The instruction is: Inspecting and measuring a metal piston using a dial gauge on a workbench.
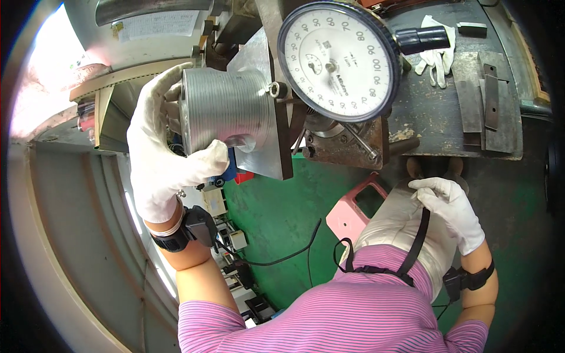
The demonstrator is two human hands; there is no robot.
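Observation:
My left hand (156, 147), in a white glove, curls around the outer end of a ribbed silver metal cylinder (226, 109), which looks like a stack of thin rings. Its thumb presses the near side, while the other fingers reach over the far side and are partly hidden. The cylinder sits against a flat metal plate (276, 150). Right beside that plate stands a big round dial gauge (335, 62) with a white face and black rim. Over my lap, my gloved right hand (450, 206) is pinched closed where the end of a black strap (416, 247) meets its fingers.
A worn grey bench (421, 117) at the right carries a white glove (435, 56), flat metal bars (491, 97) and a small black block (472, 29). A pink stool (347, 215) stands on the green floor. A black cable (282, 257) runs from my left wrist.

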